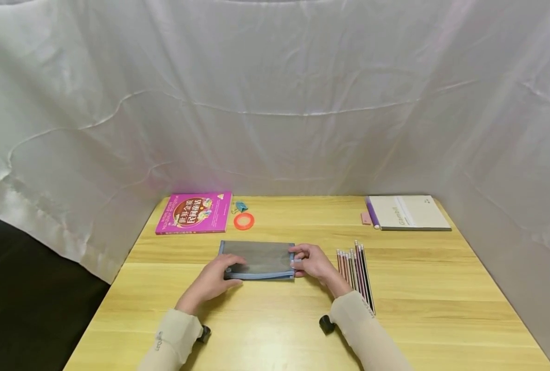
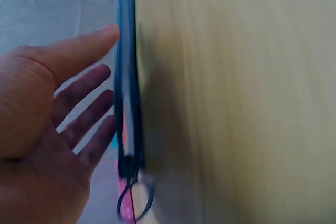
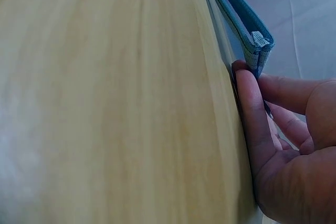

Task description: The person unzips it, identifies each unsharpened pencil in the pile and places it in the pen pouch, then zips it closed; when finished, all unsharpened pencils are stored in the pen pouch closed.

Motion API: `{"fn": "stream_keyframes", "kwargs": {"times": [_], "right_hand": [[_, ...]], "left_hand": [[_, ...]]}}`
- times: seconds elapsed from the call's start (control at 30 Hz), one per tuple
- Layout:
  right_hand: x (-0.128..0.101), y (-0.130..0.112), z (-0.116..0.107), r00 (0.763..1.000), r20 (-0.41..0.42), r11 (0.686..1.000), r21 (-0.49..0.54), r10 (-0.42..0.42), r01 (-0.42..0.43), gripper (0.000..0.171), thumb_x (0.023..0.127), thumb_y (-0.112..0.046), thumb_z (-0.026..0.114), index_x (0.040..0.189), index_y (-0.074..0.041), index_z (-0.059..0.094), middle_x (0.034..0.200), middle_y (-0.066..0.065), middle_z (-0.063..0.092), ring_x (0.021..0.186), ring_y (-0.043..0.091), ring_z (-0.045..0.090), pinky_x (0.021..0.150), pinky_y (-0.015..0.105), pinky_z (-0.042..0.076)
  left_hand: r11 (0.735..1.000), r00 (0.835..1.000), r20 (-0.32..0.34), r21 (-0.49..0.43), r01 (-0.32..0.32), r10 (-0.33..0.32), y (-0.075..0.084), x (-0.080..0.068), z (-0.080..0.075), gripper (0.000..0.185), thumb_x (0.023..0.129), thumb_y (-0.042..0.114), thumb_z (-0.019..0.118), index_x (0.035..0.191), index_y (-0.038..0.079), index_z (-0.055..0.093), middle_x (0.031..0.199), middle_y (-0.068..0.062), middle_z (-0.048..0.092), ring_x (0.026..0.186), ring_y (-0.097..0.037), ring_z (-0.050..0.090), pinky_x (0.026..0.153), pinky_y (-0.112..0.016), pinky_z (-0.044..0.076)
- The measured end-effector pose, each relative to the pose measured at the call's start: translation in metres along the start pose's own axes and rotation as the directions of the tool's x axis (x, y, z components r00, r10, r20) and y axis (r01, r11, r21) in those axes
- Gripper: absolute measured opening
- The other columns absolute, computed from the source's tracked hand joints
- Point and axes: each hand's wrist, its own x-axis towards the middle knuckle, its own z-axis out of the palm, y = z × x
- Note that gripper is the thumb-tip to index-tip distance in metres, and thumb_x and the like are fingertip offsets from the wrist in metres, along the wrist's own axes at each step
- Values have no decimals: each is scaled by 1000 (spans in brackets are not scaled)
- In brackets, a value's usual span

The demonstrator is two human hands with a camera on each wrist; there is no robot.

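A flat grey zipper pouch (image 1: pixel 261 257) with blue edging lies on the table, its zipper side towards the person. At its right end, the right hand (image 1: pixel 313 263) pinches the edge between thumb and finger, and in the right wrist view that pouch corner (image 3: pixel 257 51) is lifted with its zipper edge parted. The left hand (image 1: pixel 214 278) is at the other end, fingers reaching over the pouch and thumb along the front edge. Loosely extended fingers (image 2: pixel 86 85) show in the left wrist view, beside the zipper edge and its ring pull (image 2: pixel 135 200).
Several pencils (image 1: pixel 355 273) lie side by side, partly beneath the right forearm. Behind the pouch are a pink book (image 1: pixel 196 212), an orange ring (image 1: pixel 244 221) and a small teal item (image 1: pixel 241 206). A notebook (image 1: pixel 414 212), purple pen (image 1: pixel 372 214) and pink eraser (image 1: pixel 365 218) lie at back right.
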Motion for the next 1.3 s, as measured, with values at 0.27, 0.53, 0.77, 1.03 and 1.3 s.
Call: {"fn": "stream_keyframes", "kwargs": {"times": [0.27, 0.53, 0.77, 1.03, 1.3], "right_hand": [[1, 0, -1, 1000, 13, 1000, 4, -10, 10, 43, 96, 2, 69, 139, -2, 61, 106, 16, 60, 79, 20, 67, 70, 36, 65], [1, 2, -3, 1000, 12, 1000, 4, -2, 2, 43, 97, 1, 67, 139, -3, 61, 106, 15, 61, 80, 20, 69, 72, 35, 65], [2, 2, -2, 1000, 0, 1000, 7, 12, -12, 41, 99, -1, 67, 139, -5, 62, 105, 13, 62, 81, 20, 68, 71, 33, 65], [1, 0, 0, 1000, -20, 1000, 3, 21, -21, 38, 100, -6, 66, 138, -4, 62, 101, 11, 66, 76, 19, 65, 66, 32, 64], [1, 0, 0, 999, -29, 999, 11, 38, -38, 37, 101, -10, 67, 137, -6, 63, 101, 11, 65, 75, 19, 65, 66, 32, 64]], "left_hand": [[999, 1000, 16, 41, 6, -7, 2, 11, 10, 41, 89, 14, 82, 128, 14, 69, 131, -5, 69, 124, -29, 62, 108, -52, 50], [1000, 999, 31, 15, 19, -20, 1, 13, 10, 44, 89, 15, 82, 130, 12, 68, 129, -2, 70, 122, -27, 61, 108, -52, 50], [1000, 999, 29, 7, 28, -28, -1, 14, 9, 50, 84, 15, 86, 131, 14, 68, 123, 1, 73, 117, -26, 63, 105, -51, 51], [999, 999, 24, -3, 41, -41, -2, 16, 10, 33, 93, 17, 78, 126, 16, 71, 116, 4, 75, 114, -23, 65, 102, -48, 53], [1000, 1000, 21, 20, 13, -13, 1, 17, 11, 14, 99, 16, 71, 112, 20, 76, 109, 4, 75, 104, -18, 69, 95, -43, 58]]}}
